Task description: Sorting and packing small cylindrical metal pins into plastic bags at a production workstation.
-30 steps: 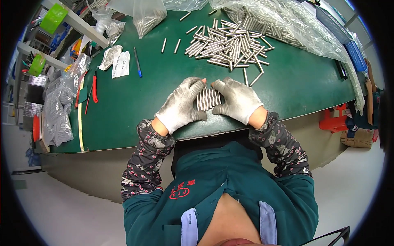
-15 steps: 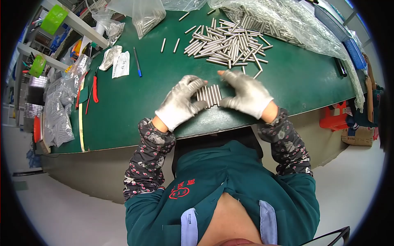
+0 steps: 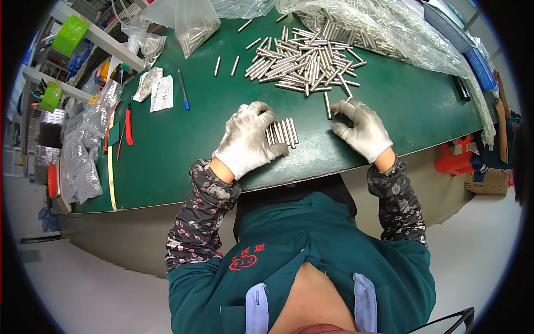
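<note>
A short row of smooth metal pins (image 3: 289, 132) lies side by side on the green table. My left hand (image 3: 247, 137), in a whitish work glove, curls round the row's left part, thumb at the near ends and fingers at the far ends; it hides some pins. To the right, my right hand (image 3: 364, 129), gloved with a bare fingertip showing, is apart from the row. Its fingers and thumb are spread, with the fingertip close beside a single metal pin (image 3: 327, 106); whether they touch I cannot tell. Beyond lies a loose heap of metal pins (image 3: 311, 61).
A large clear plastic bag (image 3: 384, 33) of pins lies behind the heap. Farther left are a smaller bag of pins (image 3: 196, 36), a blue pen (image 3: 183, 89), paper slips (image 3: 162, 93) and red-handled pliers (image 3: 128, 127). Blue baskets (image 3: 479, 69) stand at the far right.
My right hand has moved right, away from the row, to beside a single pin that now lies apart from the heap. My left hand stays round the row.
</note>
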Demonstrator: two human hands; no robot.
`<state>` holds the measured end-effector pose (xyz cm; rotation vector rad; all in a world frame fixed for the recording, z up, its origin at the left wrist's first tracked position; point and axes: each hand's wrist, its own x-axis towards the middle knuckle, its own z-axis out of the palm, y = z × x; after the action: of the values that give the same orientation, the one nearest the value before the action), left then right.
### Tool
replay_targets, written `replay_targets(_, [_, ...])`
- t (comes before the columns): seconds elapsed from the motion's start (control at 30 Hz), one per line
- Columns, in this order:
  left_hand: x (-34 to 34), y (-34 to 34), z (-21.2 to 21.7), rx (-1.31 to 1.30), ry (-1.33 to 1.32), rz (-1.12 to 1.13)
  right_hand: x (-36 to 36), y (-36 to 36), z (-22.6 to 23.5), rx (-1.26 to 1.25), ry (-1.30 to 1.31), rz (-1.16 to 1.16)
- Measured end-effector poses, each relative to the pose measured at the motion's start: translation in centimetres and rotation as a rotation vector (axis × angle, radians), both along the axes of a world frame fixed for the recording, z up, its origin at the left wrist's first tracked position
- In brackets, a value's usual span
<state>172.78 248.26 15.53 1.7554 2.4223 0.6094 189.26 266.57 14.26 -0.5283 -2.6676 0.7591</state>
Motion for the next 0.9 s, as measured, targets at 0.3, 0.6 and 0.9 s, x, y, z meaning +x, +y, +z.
replay_targets(0.3, [-3.5, 0.8, -2.3, 0.426, -0.273, 0.005, -0.5, 0.4, -0.2, -0.041, 0.023, -0.041])
replay_targets(0.6, [-3.3, 0.9, -1.2, 0.736, -1.214, 0.442, -0.2, 0.0, -0.7, -0.011, 0.099, -0.044])
replay_targets(0.9, [-2.7, -0.3, 0.5, 0.731, -1.465, 0.338, -0.2, 0.0, -0.8, 0.033, 0.143, -0.040])
